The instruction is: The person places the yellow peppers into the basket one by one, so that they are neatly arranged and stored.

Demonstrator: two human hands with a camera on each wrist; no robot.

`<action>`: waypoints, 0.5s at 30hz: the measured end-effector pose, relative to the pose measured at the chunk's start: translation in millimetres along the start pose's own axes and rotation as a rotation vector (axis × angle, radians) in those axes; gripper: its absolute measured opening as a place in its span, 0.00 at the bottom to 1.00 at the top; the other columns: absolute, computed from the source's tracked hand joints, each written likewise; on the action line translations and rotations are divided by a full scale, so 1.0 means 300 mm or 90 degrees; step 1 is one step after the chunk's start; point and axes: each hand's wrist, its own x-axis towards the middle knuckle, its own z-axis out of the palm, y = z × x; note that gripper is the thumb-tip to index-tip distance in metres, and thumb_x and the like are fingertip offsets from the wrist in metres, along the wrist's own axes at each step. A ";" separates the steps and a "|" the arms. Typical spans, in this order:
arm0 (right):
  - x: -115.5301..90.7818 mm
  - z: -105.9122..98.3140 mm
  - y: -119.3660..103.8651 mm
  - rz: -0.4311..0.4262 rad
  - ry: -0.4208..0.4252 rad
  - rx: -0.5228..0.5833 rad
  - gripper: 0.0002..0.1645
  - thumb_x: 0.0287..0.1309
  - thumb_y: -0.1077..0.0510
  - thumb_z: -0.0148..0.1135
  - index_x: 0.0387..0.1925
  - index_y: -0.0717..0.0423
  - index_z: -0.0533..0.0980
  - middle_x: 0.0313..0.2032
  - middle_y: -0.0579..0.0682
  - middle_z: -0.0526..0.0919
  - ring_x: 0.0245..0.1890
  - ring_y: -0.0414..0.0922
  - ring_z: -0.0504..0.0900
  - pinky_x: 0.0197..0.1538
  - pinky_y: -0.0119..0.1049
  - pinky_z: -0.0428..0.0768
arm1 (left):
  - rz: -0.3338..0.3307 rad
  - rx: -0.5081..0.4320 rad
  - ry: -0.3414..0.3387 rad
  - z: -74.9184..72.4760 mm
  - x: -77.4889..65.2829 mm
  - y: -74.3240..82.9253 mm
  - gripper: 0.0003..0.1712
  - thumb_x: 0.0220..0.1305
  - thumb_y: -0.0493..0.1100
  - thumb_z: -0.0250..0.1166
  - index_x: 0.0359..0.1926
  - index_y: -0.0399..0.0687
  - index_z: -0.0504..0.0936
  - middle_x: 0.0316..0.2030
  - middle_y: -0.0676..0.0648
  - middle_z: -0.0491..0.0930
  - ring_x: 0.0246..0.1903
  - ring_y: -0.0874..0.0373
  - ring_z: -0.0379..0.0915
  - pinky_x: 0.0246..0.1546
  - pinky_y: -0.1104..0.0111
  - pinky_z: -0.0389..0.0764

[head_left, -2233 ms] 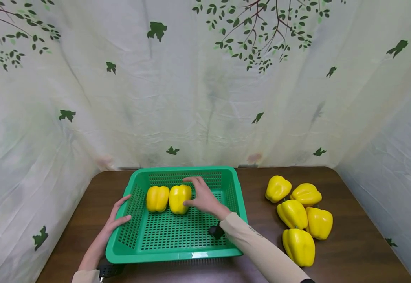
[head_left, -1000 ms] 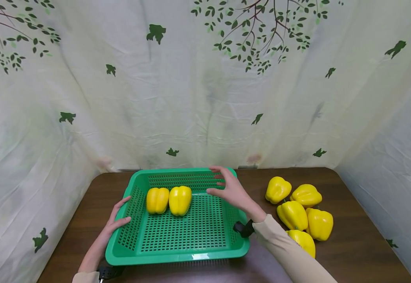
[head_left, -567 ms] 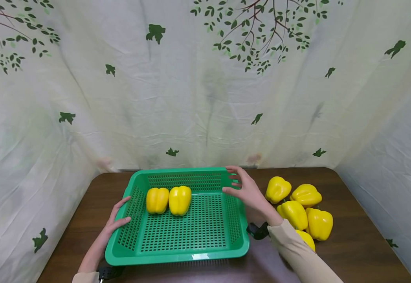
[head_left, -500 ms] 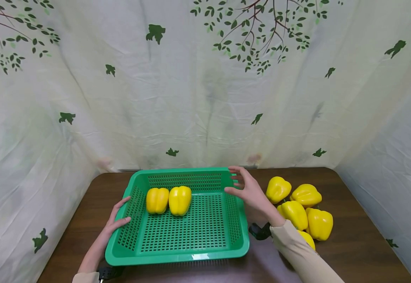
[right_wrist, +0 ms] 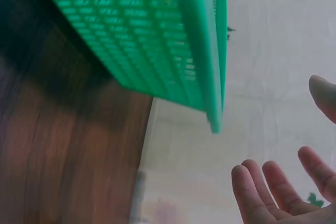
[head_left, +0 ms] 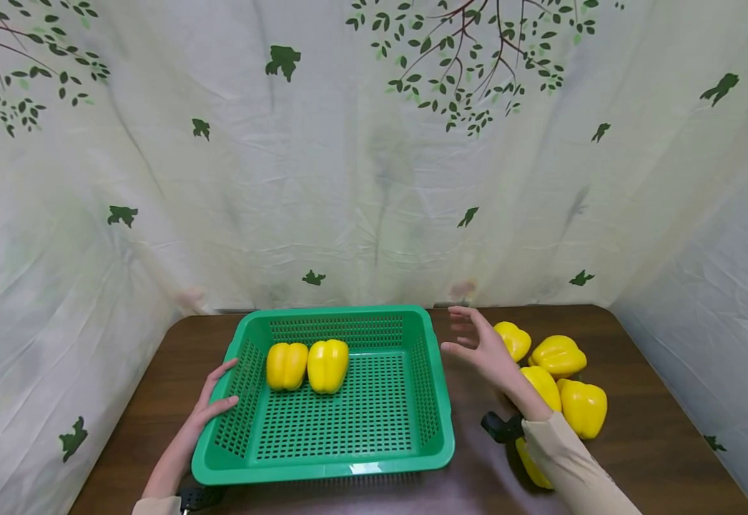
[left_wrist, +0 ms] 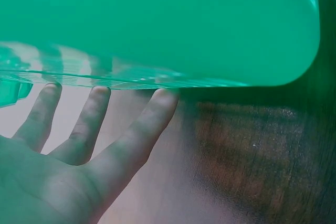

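In the head view, the right hand (head_left: pixel 485 352) has come out of the green basket (head_left: pixel 322 473), where it was around the right-hand yellow pepper (head_left: pixel 328 366); it has crossed the right rim and is now in the air just beyond it, near the five loose peppers (head_left: pixel 558 356). Its thumb and fingers are spread in a wide, loose curve with nothing between them. The pepper it left stands just beside the other basket pepper (head_left: pixel 287 366), neither shifted noticeably. The loose group lies on the tabletop (head_left: pixel 657 443), right of the basket, and the forearm and sleeve now cover parts of it. So I would judge the handling of that second pepper finished, with two in the basket, five outside and the right hand free. The left hand (head_left: pixel 204 406) has stayed at the basket's left side. The left wrist view shows its fingers (left_wrist: pixel 92 116) nearly straight, the tips against the outer wall, apparently steadying rather than gripping it; the thumb is out of sight there. In the right wrist view, the right hand's fingers and thumb are well apart, holding nothing, clear of the basket's rim.
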 end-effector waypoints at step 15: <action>-0.024 -0.091 0.043 0.031 0.024 -0.041 0.39 0.58 0.58 0.67 0.66 0.58 0.60 0.63 0.58 0.64 0.61 0.58 0.63 0.62 0.60 0.60 | -0.006 0.003 0.000 0.001 0.002 0.003 0.35 0.64 0.25 0.43 0.71 0.50 0.56 0.61 0.57 0.58 0.55 0.70 0.66 0.47 0.73 0.73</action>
